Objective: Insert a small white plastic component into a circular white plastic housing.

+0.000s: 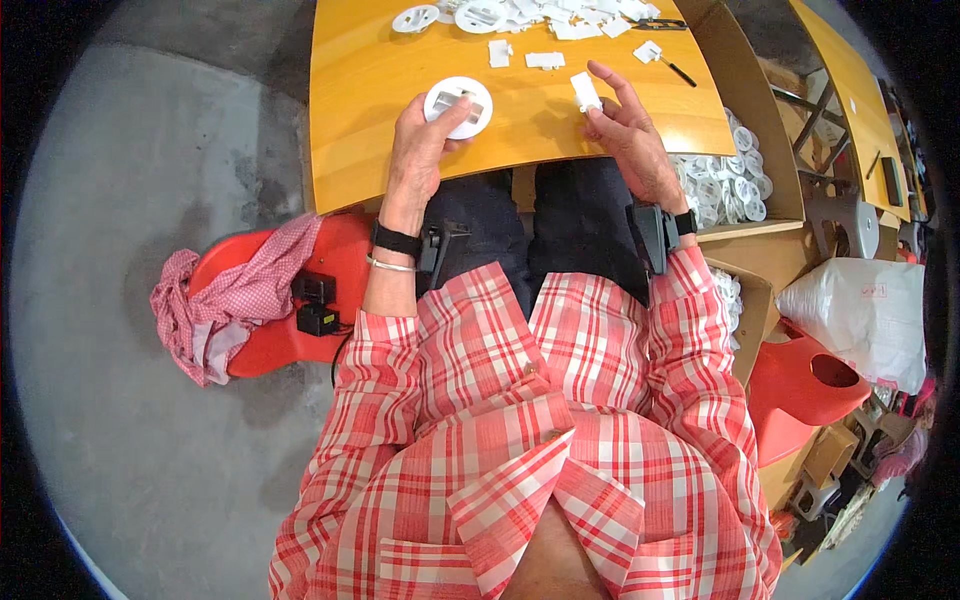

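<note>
Yellow tabletop (370, 60) lies before us; over its near-left part our left hand (420, 138) clamps a slotted white disc (481, 110), over its near-right part our right hand (625, 130) pinches a white plate (583, 88); both look light, stiff, slightly slippery, the thin plate probably fragile, so edges suit our hold

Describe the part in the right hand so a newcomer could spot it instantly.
Find the yellow table at the top of the view, then the right hand over its near edge. That hand holds a small white rectangular piece. Unlike the loose white pieces lying farther back on the table, it is in the hand.
</note>
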Demonstrator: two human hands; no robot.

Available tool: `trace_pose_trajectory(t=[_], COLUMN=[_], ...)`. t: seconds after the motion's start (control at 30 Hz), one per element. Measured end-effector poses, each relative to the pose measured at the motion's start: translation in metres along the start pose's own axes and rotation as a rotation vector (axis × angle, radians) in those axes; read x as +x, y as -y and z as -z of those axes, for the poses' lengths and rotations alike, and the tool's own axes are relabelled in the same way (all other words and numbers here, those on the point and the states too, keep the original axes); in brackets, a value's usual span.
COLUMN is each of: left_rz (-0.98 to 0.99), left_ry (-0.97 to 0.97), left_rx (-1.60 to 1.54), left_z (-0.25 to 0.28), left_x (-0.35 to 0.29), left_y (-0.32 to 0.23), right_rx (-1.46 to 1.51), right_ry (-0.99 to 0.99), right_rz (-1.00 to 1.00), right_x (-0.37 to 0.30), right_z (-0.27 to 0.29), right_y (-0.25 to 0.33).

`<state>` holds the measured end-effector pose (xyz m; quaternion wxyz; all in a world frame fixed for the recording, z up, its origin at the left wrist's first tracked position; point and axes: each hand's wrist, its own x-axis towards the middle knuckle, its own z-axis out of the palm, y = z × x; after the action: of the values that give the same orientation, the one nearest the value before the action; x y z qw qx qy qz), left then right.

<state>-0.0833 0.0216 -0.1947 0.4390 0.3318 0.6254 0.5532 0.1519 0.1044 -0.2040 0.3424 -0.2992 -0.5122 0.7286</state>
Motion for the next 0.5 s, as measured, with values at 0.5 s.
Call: trace_pose_trajectory(t=[0.5], left_rz=[-0.264], left_ry=[0.405], left_rx=[-0.507], left_z=[-0.030], left_x=[-0.058], left_y=[-0.119], right_rx=[-0.145], right_ry=[0.139], right_rz=[0.426], right_x=[-0.028], right_z=[-0.068], right_y=[0.120])
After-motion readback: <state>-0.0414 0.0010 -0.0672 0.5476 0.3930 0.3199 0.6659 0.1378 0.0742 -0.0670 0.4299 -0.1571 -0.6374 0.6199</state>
